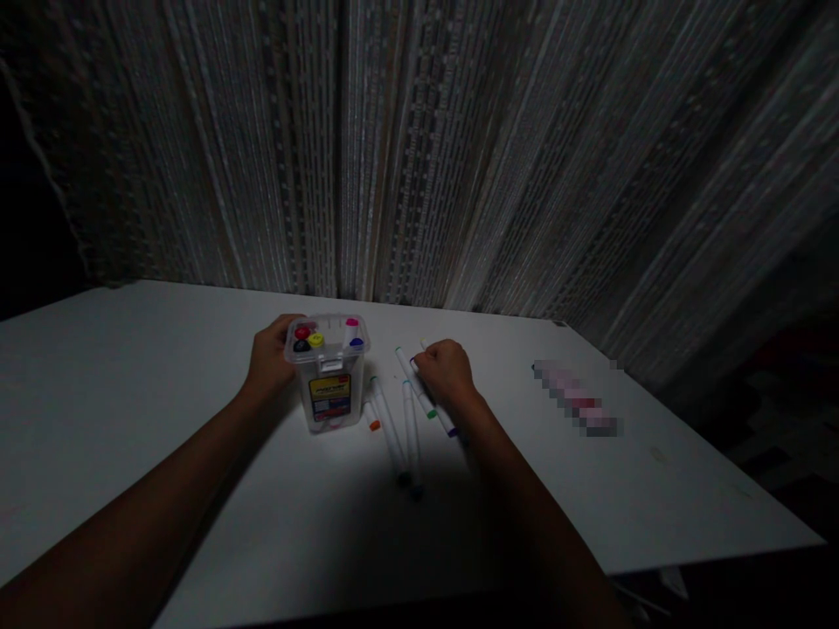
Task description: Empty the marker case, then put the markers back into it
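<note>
My left hand (270, 356) grips the far left side of a clear plastic box (331, 371), which stands upright on the white table with a yellow and dark label on its front. Inside the box are several markers, whose red, yellow, black, pink and blue caps (315, 339) show at the top. To the right of the box my right hand (447, 367) is closed, its fingertips at the upper end of a purple-capped marker (436, 409). Beside it lie a green-capped marker (416, 384), dark-capped markers (391, 432) and an orange-capped marker (371, 416).
A pinkish, pixelated object (577, 397) lies at the right of the white table (197, 515). A striped, stringy curtain (419, 157) hangs behind the far table edge. The room is dim, and my arms cast shadows towards the near edge.
</note>
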Demonstrator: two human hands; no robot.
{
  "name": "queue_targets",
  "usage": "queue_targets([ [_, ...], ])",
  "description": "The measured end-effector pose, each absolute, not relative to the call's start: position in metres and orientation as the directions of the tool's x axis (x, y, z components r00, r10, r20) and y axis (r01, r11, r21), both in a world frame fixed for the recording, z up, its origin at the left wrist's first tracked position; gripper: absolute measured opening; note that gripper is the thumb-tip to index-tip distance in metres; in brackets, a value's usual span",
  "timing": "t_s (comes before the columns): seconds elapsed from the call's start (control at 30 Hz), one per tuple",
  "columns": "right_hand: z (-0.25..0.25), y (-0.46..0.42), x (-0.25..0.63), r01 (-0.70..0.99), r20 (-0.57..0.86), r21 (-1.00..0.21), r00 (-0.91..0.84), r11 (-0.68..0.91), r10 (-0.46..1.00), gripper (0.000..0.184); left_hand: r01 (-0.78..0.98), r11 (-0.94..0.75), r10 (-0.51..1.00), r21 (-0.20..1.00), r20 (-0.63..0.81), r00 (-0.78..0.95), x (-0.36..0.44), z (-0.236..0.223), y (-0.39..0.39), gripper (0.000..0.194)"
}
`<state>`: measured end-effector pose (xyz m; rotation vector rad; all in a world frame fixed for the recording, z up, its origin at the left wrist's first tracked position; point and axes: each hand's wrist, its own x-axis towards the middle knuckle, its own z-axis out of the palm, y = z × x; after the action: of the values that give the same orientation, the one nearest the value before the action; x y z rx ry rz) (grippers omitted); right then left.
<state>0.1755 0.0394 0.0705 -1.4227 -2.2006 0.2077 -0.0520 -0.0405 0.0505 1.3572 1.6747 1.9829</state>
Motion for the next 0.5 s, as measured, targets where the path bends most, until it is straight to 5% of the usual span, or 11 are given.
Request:
queue_targets([
  [0.2,0.071,0.037,0.175,0.738,0.406,-0.418,-0.371,0.53,0.835,0.024,0.316,-0.36,0.684,0.878,0.479,-0.55,-0.058,0.042,-0.034,0.033],
  [0.33,0.072,0.034,0.174,0.718,0.56,-0.148,-0.505,0.68,0.656,0.019,0.338,-0.373,0.671,0.864,0.503,-0.545,-0.057,0.044,-0.034,0.032],
  [0.5,0.073,0.025,0.164,0.697,0.482,0.043,-0.642,0.716,0.596,0.027,0.421,-0.336,0.66,0.843,0.529,-0.533,-0.056,0.05,-0.037,0.033],
])
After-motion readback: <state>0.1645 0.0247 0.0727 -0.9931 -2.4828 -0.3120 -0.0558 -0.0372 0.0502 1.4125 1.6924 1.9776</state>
